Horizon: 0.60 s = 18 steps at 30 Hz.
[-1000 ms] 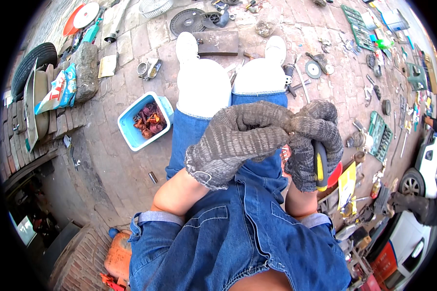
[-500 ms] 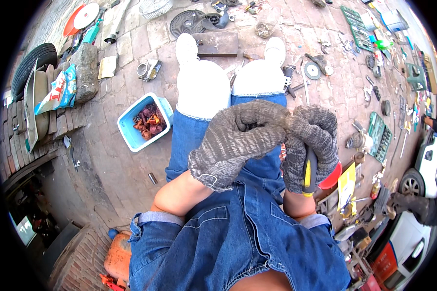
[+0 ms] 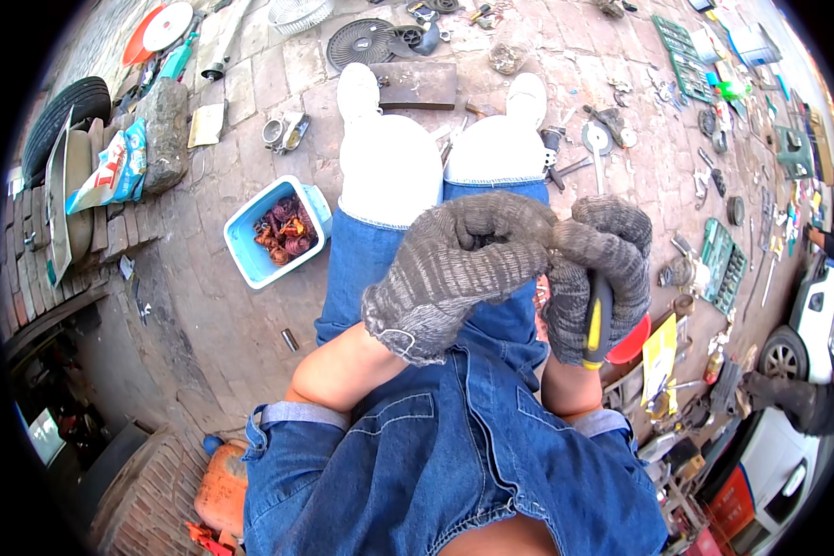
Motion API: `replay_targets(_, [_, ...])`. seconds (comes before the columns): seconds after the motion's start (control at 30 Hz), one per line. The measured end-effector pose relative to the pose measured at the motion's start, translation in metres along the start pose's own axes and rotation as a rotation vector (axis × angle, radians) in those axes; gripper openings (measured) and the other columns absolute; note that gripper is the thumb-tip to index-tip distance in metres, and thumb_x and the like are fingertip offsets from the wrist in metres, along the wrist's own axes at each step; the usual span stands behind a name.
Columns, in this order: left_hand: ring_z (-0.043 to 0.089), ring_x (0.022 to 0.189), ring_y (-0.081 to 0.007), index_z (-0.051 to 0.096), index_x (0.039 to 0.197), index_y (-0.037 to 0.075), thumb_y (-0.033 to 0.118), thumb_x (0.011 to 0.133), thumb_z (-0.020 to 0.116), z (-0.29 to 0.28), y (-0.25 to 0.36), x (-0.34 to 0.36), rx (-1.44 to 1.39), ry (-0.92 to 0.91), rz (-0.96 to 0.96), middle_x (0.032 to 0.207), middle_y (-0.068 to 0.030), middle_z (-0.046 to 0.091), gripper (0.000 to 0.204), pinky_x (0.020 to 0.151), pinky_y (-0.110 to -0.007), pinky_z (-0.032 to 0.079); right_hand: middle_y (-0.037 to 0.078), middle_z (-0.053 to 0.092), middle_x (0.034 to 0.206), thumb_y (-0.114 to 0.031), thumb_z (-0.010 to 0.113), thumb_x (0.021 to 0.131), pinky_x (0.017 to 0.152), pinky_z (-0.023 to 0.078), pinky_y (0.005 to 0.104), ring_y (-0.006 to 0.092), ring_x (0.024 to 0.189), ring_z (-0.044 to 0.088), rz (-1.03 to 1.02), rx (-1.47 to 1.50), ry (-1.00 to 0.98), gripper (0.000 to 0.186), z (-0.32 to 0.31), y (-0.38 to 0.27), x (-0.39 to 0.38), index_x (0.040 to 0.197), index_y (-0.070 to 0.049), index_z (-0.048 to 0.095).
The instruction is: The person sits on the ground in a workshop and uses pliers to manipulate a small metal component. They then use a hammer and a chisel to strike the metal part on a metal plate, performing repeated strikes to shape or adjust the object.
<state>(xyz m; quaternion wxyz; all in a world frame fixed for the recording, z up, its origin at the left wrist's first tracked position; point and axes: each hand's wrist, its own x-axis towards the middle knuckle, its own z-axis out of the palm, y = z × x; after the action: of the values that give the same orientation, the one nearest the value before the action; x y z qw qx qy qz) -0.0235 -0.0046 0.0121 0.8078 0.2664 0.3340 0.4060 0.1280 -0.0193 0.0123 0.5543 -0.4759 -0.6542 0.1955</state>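
Both hands wear grey knitted gloves and meet fingertip to fingertip above my lap. My left hand (image 3: 463,264) is closed in a pinch, its fingertips touching the right hand's; whatever they hold there is hidden. My right hand (image 3: 602,255) is wrapped around a screwdriver (image 3: 594,324) with a yellow and dark handle, whose butt points back toward me. A straight, pale metal shaft extends beyond the glove, over the paving. Under my right wrist, a red bowl (image 3: 630,341) is partly covered.
Left of my legs stands a light-blue tub (image 3: 250,264) with reddish-brown wire coils (image 3: 285,230). A wooden board (image 3: 419,85) lies between my shoes. Tools and green socket cases (image 3: 725,259) cover the paving at right. Bricks, a tyre (image 3: 60,120) and an orange tank (image 3: 221,486) are at left.
My right hand has shifted slightly right and turned a little, carrying the screwdriver with it; the shaft has swung right. My left hand has hardly moved.
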Motion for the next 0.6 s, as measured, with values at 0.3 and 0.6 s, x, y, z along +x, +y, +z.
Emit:
replay_targets(0.3, [0.053,0.062,-0.0055,0.062,0.098,0.001,0.015,0.081,0.066,0.009,0.017,-0.003,-0.077,-0.031,-0.142,0.08,-0.0022,0.063,0.022,0.051,-0.018,0.039,0.011,0.059,0.095,-0.003,0.066,0.075,0.082,0.046,0.0368,0.023,0.092,0.056,0.066,0.299,0.126,0.014,0.003,0.008,-0.001,0.088,-0.003,0.063])
replay_targets(0.6, [0.042,0.05,-0.0064,0.054,0.105,-0.009,0.018,0.081,0.066,-0.008,0.011,-0.001,-0.131,0.15,0.076,0.068,-0.0025,0.052,0.038,0.043,-0.019,0.033,0.01,0.06,0.097,-0.002,0.059,0.079,0.084,0.045,0.035,0.0216,0.093,0.056,0.21,0.28,0.371,0.011,-0.007,0.03,-0.009,0.09,-0.001,0.06])
